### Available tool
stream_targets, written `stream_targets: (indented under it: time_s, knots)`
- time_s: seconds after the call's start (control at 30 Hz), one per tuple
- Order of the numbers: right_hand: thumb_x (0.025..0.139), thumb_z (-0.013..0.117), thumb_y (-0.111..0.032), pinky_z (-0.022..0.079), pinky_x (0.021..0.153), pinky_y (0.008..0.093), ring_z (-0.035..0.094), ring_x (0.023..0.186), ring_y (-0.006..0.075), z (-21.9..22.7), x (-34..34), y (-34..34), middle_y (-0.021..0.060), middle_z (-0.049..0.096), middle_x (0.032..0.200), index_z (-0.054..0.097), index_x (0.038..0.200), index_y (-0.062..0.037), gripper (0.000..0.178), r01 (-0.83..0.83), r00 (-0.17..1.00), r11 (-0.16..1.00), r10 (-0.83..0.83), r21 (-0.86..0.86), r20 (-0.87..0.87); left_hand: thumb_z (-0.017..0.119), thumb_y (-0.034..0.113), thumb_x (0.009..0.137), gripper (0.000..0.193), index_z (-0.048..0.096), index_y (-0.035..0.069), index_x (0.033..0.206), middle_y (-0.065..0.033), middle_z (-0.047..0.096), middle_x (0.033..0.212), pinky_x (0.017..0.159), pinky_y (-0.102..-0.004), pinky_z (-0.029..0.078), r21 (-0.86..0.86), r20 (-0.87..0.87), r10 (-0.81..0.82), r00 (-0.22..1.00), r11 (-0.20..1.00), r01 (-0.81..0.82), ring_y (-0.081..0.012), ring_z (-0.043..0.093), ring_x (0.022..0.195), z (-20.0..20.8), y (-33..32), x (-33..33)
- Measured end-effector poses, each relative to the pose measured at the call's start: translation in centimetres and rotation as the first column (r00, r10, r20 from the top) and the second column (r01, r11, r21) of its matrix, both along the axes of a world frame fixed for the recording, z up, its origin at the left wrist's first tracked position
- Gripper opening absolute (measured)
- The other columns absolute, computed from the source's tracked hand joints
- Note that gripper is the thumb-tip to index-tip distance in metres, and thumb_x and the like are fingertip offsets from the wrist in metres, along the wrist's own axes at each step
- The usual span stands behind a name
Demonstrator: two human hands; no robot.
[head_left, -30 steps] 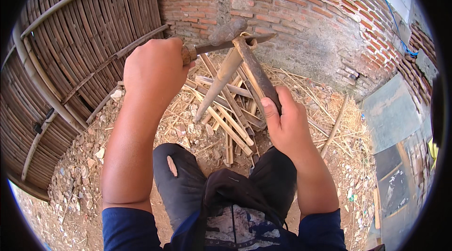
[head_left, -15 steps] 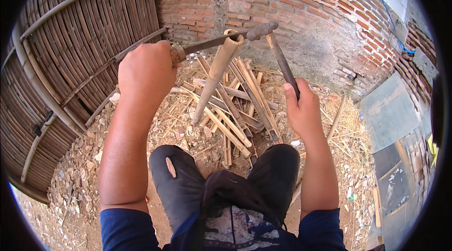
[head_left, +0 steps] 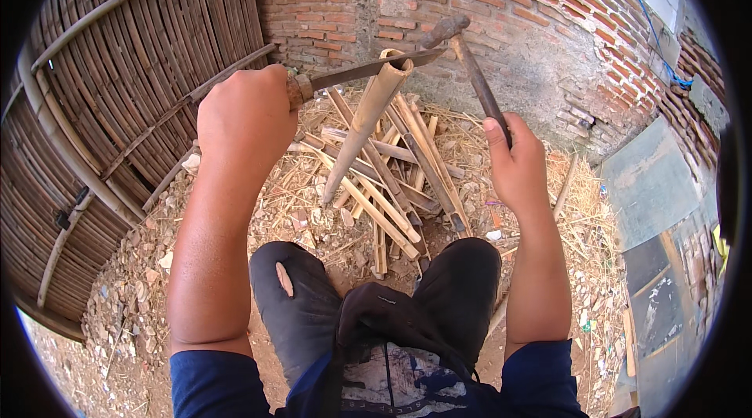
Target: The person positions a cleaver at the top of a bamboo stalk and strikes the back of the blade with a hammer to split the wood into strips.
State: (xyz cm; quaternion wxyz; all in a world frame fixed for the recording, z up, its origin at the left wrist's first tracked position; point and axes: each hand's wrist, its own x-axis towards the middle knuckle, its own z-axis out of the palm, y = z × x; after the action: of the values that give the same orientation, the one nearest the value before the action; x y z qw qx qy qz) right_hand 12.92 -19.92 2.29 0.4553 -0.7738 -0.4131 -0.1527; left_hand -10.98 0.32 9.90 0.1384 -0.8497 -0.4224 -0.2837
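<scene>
My left hand (head_left: 244, 116) is closed around the wooden handle of a long machete (head_left: 345, 77), its blade pointing right. The blade lies across the top of an upright, slightly leaning bamboo pole (head_left: 362, 126), whose hollow upper end shows a gap at the blade. Whether the edge has sunk into the wall is hard to see. My right hand (head_left: 518, 167) grips the dark handle of a hammer (head_left: 475, 77). Its metal head is raised just above the blade's tip, seemingly apart from it. Behind the pole lies a pile of split bamboo strips (head_left: 395, 179).
A brick wall (head_left: 486, 18) stands at the back, and a slatted bamboo fence (head_left: 164, 34) at the left. Rubble and straw cover the ground (head_left: 149, 293). Grey sheets (head_left: 650, 183) lie at the right. My knees (head_left: 458, 277) are bent below the pile.
My right hand and the hammer have moved up and to the right, away from the blade, baring its tip. The left hand, machete and pole have barely shifted.
</scene>
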Motion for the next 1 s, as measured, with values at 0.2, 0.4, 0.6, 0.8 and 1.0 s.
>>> stream_targets:
  time_s: [0.2,0.4,0.6,0.8,1.0]
  knots:
    - [0.109,0.053,-0.044,0.042,0.061,0.0324,0.052,0.066,0.0132,3.0,-0.7,-1.9,0.0026,0.055,0.073,0.061,0.109,-0.0016,0.043,0.021,0.990,0.899,0.041,0.438,-0.132,0.074,0.020,0.086,0.016,0.071,0.009,0.096,-0.0154,0.075,0.090,0.078,-0.0481,0.059,0.011,-0.021,-0.057,0.998,0.998,0.057,-0.0366,0.074,0.089,-0.6,-0.3,0.0]
    - [0.109,0.052,-0.043,0.042,0.058,0.0343,0.052,0.062,0.0139,-1.3,-0.9,-0.3,0.0050,0.056,0.070,0.061,0.109,-0.0006,0.043,0.017,1.000,1.000,-0.017,-0.004,0.010,0.078,0.024,0.084,0.020,0.070,0.009,0.096,-0.0141,0.073,0.088,0.077,-0.0495,0.057,0.015,-0.011,-0.052,0.999,0.999,0.053,-0.0371,0.071,0.090,-0.6,-0.3,0.4]
    - [0.111,0.050,-0.041,0.041,0.058,0.0328,0.049,0.060,0.0129,1.6,-1.0,-1.2,0.0030,0.052,0.068,0.061,0.112,-0.0002,0.042,0.023,0.998,0.954,-0.004,0.298,-0.062,0.071,0.017,0.087,0.014,0.072,0.009,0.098,-0.0155,0.075,0.092,0.080,-0.0473,0.059,-0.062,-0.038,-0.024,0.999,0.998,0.021,-0.0364,0.074,0.091,0.1,-0.2,-0.2]
    - [0.108,0.055,-0.035,0.045,0.058,0.0374,0.057,0.058,0.0195,-3.2,-0.5,1.2,0.0107,0.060,0.068,0.059,0.113,-0.0014,0.034,0.020,0.991,1.000,-0.017,-0.020,0.132,0.070,0.017,0.087,0.015,0.072,0.009,0.099,-0.0153,0.075,0.093,0.080,-0.0467,0.059,-0.024,-0.042,-0.023,0.999,0.999,0.022,-0.0362,0.074,0.092,0.1,0.2,-0.2]
    - [0.109,0.053,-0.040,0.044,0.058,0.0351,0.055,0.061,0.0152,2.1,-1.4,0.0,0.0058,0.057,0.067,0.060,0.113,-0.0021,0.039,-0.019,1.000,0.981,0.019,0.193,-0.001,0.069,0.015,0.087,0.014,0.072,0.008,0.099,-0.0156,0.075,0.093,0.081,-0.0475,0.059,-0.042,-0.038,-0.019,0.999,0.999,0.018,-0.0364,0.074,0.092,0.3,0.6,-0.4]
